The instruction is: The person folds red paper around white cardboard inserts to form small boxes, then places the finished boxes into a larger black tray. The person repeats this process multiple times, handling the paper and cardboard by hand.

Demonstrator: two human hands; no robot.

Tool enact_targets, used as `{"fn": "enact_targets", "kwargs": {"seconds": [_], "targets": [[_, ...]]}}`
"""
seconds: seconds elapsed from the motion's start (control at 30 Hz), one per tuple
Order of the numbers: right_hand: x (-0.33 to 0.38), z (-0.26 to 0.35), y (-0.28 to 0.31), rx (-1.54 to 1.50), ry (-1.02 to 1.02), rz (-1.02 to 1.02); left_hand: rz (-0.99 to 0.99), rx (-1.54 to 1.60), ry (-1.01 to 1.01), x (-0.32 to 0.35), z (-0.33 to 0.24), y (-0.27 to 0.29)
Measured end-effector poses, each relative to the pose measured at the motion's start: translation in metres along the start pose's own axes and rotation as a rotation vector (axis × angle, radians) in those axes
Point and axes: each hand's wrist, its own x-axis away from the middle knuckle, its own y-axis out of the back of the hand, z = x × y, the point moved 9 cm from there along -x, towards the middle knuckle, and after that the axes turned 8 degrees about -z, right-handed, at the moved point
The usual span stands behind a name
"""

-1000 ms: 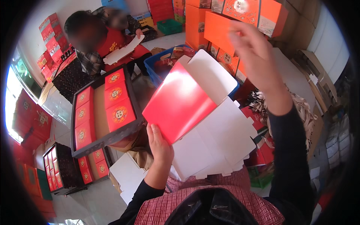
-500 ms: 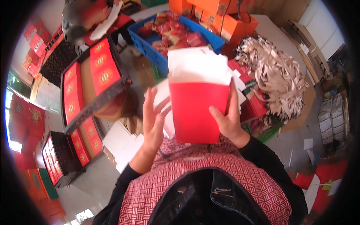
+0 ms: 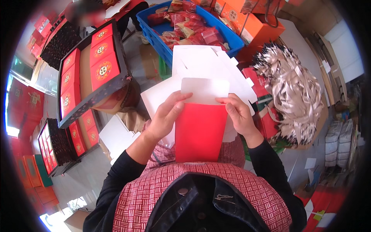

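Note:
A folded red box [image 3: 201,133] with a white inner flap [image 3: 205,86] stands upright in front of my lap. My left hand [image 3: 167,116] pinches the flap's left edge, thumb and index finger closed at the corner where white meets red. On the opposite corner my right hand [image 3: 240,116] grips the same way, fingertips on the flap. Whether the box has a closed bottom cannot be seen. Just beyond it lie several white card blanks [image 3: 193,58] in a loose, overlapping stack.
A blue crate [image 3: 154,38] of red packets stands ahead. To the right lies a heap of beige ribbons [image 3: 295,96]. Black-framed trays [image 3: 127,73] of red boxes stand at left. Orange boxes [image 3: 264,29] are at the back. A person's arm [image 3: 116,8] shows at far left.
My left hand has moved from open beside the box to gripping its flap. The right hand has shifted up to the opposite corner. The box sits lower and its white flap looks narrower.

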Motion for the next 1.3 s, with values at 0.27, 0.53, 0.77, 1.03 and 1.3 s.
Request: {"fn": "enact_targets", "kwargs": {"seconds": [0.27,0.53,0.77,1.03,1.3], "targets": [[-0.049,0.006,-0.003,-0.479,-0.161,0.082,-0.202,-0.017,-0.023,-0.002,0.019,0.004],[-0.087,0.010,-0.059,-0.265,-0.485,0.693,0.046,-0.101,-0.026,-0.018,0.014,0.000],[-0.081,0.004,-0.065,-0.333,-0.590,0.772,-0.231,-0.238,-0.291,0.004,-0.008,0.005],[-0.075,0.027,-0.071,-0.101,-0.472,0.798,-0.168,0.061,-0.146,0.003,-0.001,0.005],[-0.085,0.038,-0.067,0.164,-0.171,0.709,-0.204,0.079,-0.161,0.007,0.004,0.006]]}}
